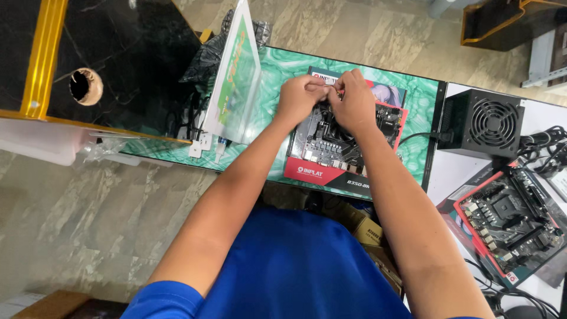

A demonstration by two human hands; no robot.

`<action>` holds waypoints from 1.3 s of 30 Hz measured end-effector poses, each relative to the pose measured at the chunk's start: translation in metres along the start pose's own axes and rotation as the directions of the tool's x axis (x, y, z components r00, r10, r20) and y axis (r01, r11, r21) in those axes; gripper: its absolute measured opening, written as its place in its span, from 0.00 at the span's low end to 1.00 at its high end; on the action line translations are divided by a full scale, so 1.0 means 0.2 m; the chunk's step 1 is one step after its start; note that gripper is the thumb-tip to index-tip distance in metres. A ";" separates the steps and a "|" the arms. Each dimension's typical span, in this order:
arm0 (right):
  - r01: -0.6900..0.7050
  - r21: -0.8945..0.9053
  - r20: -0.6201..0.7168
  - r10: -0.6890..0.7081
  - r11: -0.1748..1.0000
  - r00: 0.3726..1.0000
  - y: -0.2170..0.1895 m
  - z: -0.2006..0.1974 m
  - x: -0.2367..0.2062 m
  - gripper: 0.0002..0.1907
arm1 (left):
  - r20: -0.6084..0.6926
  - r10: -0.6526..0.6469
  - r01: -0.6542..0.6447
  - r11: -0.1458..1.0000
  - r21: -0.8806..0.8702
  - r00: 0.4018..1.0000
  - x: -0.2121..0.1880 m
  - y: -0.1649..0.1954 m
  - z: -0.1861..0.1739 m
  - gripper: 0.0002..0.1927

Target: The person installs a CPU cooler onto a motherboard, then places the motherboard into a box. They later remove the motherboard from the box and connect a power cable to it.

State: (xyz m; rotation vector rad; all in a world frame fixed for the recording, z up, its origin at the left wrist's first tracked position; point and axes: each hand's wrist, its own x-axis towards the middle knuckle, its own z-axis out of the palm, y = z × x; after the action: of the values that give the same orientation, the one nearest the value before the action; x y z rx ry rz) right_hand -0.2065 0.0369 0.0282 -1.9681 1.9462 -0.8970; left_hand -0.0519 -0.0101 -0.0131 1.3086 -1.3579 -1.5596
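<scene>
Both hands are up in the upper middle of the frame, bunched together over a motherboard (331,145) that sits on top of its red and black retail box (313,172). The left hand (297,97) and right hand (354,100) are touching at the fingertips, fingers curled in tight and pinching at something tiny between them. Honestly can't tell what it is, it's completely hidden by the fingers. Could be a small part or a clip, no way to say from this angle.

The board and box sit on a green marbled tabletop (277,68). Just left of the hands there's a white-framed clear panel (236,77) standing tilted, with some crinkled dark plastic bag (204,59) behind it.

As for progress: the board is out of its packaging and laid out flat on the box. The hands cover its upper part, so I can't see whether anything's been fitted there. The lower part looks bare, just slots and heatsinks. So it looks like early days to me, with most of the fitting left.

Over on the right side of the frame there's a black power supply (481,127) on a white surface, and a second motherboard (514,221) lower right with a tangle of black cables (540,145) near it, well apart from the hands.
</scene>
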 end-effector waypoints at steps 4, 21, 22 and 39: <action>-0.014 0.118 0.020 0.012 0.993 1.000 0.01 -0.02 0.03 0.12 | 0.251 -0.210 0.307 0.835 -0.456 0.945 0.11 -0.07 -0.03 0.16; -0.244 0.298 0.277 0.161 0.923 0.947 0.05 -0.08 0.00 0.11 | -0.106 0.137 -0.158 0.962 -0.224 0.985 0.08 0.01 -0.08 0.18; -0.245 0.303 0.275 0.162 0.921 0.948 0.07 -0.07 0.00 0.11 | -0.105 0.127 -0.149 0.958 -0.246 0.986 0.08 0.02 -0.07 0.17; -0.306 0.246 0.250 0.245 0.920 0.937 0.20 -0.05 -0.07 0.09 | -0.199 0.177 -0.245 0.881 -0.405 0.964 0.19 -0.13 0.01 0.15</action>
State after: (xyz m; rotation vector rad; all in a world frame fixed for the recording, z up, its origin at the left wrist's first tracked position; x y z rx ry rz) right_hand -0.2435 0.0491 0.0104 -1.5139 1.8011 -0.7970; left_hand -0.0602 -0.0392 -0.0483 0.9524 -0.9533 -1.4631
